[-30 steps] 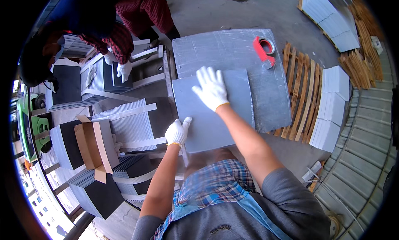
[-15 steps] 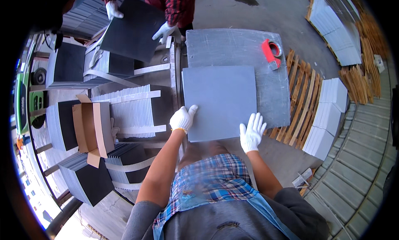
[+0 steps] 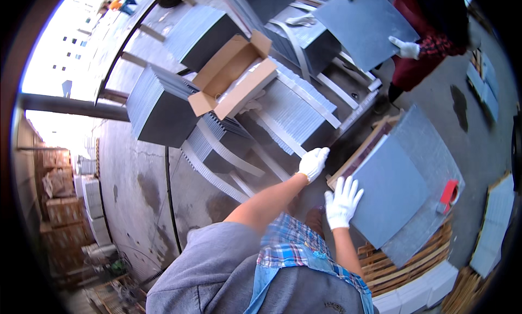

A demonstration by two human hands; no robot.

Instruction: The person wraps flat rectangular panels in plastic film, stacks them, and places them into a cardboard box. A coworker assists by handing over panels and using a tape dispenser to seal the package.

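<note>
The grey panel [image 3: 391, 189] lies flat to the right of the person's hands, on top of a larger, scuffed grey sheet [image 3: 435, 137]. It is a thin, straight-edged board with an even, matte blue-grey face, smoother and cleaner than the scratched sheet, which shows beyond its far and right sides. The right hand [image 3: 341, 205], in a white knitted glove, is at the panel's near left corner with its fingers spread; how firmly it touches cannot be told. The left hand [image 3: 314, 164], gloved alike, has its fingers drawn together beside the end of a pale strap [image 3: 280, 132]; whether it pinches anything cannot be told. A red tape dispenser [image 3: 448, 196] sits on the sheet's right side. Farther left stands an open cardboard box [image 3: 217, 69] among stacked panels [image 3: 296, 104]. On the far side, a co-worker [image 3: 410, 69] holds another grey panel [image 3: 364, 28].
</note>
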